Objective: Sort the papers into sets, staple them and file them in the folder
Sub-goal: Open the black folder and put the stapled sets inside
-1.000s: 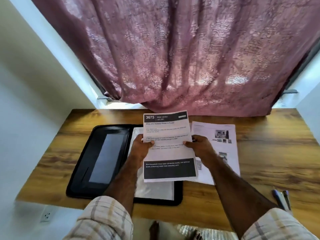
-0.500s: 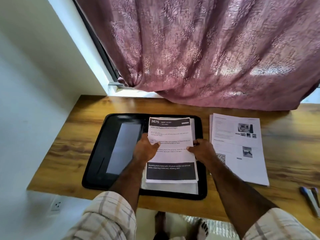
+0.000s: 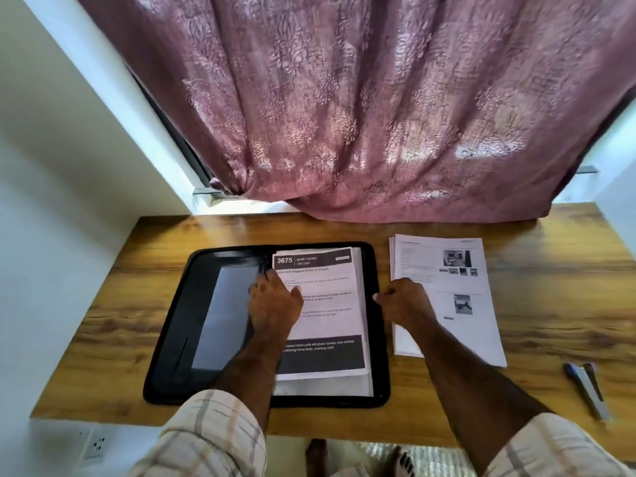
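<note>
Currently, the left hand (image 3: 275, 301) is resting flat on the paper set (image 3: 323, 315) inside the folder (image 3: 179, 339); the right hand (image 3: 406, 301) is hovering loosely curled, holding nothing, over the folder's right edge beside the loose stack (image 3: 457, 287).

Left hand (image 3: 273, 301) hides the filed sheet's (image 3: 323, 315) left text.

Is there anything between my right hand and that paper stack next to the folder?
Nothing visible. The right hand hovers at the left edge of the paper stack, which lies uncovered on the desk right of the folder.

Soft backlit daylight, wide-angle edge distortion
</note>
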`<state>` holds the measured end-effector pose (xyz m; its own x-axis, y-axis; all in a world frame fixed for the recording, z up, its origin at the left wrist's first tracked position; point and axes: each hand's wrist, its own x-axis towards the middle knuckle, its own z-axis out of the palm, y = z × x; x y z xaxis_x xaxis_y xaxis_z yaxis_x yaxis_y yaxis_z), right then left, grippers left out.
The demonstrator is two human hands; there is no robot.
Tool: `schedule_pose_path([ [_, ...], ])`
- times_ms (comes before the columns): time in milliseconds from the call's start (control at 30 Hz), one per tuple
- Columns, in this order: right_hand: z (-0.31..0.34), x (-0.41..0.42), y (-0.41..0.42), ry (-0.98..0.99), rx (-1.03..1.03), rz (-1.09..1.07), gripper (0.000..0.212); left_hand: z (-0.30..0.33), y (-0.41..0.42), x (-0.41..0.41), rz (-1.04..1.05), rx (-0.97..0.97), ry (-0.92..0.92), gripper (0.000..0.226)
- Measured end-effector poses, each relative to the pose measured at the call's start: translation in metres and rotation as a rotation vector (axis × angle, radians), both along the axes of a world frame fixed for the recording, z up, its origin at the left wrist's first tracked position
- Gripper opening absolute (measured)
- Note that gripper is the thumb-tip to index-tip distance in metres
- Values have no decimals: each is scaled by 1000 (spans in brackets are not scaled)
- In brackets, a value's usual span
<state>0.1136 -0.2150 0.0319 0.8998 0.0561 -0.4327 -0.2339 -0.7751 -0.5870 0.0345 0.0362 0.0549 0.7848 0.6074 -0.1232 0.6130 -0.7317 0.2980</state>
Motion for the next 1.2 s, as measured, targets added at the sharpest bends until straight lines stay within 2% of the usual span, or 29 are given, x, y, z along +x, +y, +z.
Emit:
schedule_pose_path([
  [100,9,15,-48,-149,-92,-134,20,4,-45,32,-151,20,-127,63],
  [167,14,25,-82,-187,-165,-211,29,7,-83,57,-221,-90,-157,51],
  [233,11,32,-109,-208,-244,-257,40,8,-118,79,-275,-199,-99,47],
  [333,1,40,-138,-139,-331,-329,56,-5,-152,104,-309,-253,18,59],
  [467,-13,51,-158,-29,-295,-387,71,-46,-173,128,-321,-237,102,82],
  [533,-17,55,-160,-44,-231,-381,70,-71,-175,137,-261,-256,97,88],
  [633,-20,61,-163,-96,-175,-367,51,-86,-179,146,-189,-298,105,88],
  [767,-20,59,-167,-116,-160,-345,37,-53,-185,136,-176,-418,84,70],
  [900,-24,60,-173,-116,-164,-328,42,-39,-185,132,-129,-450,53,43],
  [967,-26,60,-174,-128,-156,-337,44,-35,-187,125,-75,-455,-25,30],
  [1033,-27,58,-174,-148,-158,-341,47,-33,-191,119,-70,-469,-137,28],
  [1200,-25,52,-174,-236,-101,-328,59,-28,-201,107,-107,-868,-292,18],
])
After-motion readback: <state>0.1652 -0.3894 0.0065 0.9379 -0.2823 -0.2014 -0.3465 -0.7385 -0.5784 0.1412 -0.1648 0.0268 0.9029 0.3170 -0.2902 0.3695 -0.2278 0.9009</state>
